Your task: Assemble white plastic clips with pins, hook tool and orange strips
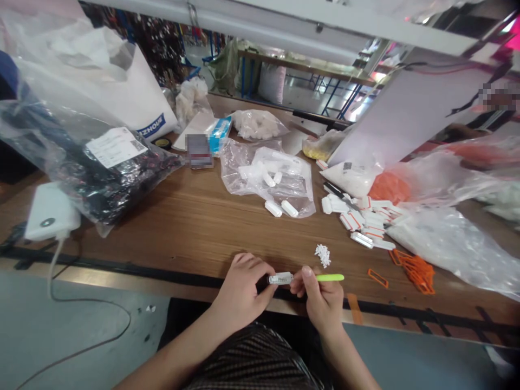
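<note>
My left hand (242, 287) pinches a small white plastic piece (280, 279) at the near edge of the wooden table (190, 227). My right hand (320, 295) is closed round a thin green stick-like tool (330, 277) and also touches the white piece's other end. Just beyond my hands lies a little heap of tiny white bits (323, 254). Both hands hover over the table edge, above my lap.
An open clear bag of white capsules (276, 181) lies mid-table. White pieces with orange frames (365, 222) and loose orange frames (416, 271) sit to the right among plastic bags. A large bag of dark items (81, 157) and a white device (51, 214) are on the left.
</note>
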